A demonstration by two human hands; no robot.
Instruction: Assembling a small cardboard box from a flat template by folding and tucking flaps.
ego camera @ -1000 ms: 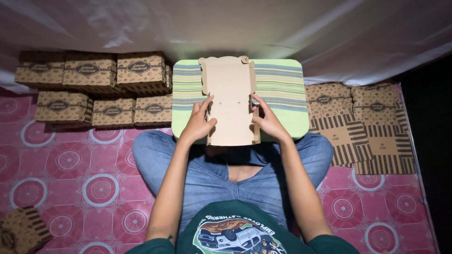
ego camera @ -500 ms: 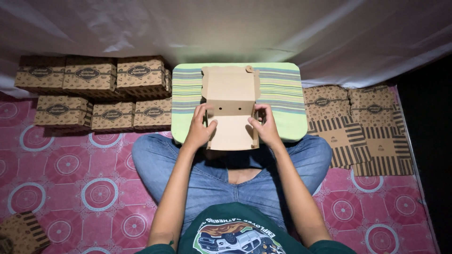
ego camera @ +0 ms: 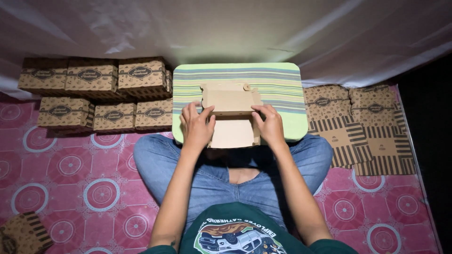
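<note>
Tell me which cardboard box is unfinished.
The plain brown box on the striped board, held by both hands; the printed boxes stacked alongside are all closed.

A small striped green counter (ego camera: pixel 282 80) sits over the person's lap; a plain brown cardboard box (ego camera: pixel 230 113), half folded, lies on it; the pink floor mat (ego camera: pixel 70 164) holds made-up boxes (ego camera: pixel 94 94) on one side and flat box sheets (ego camera: pixel 362 127) on the other.
</note>
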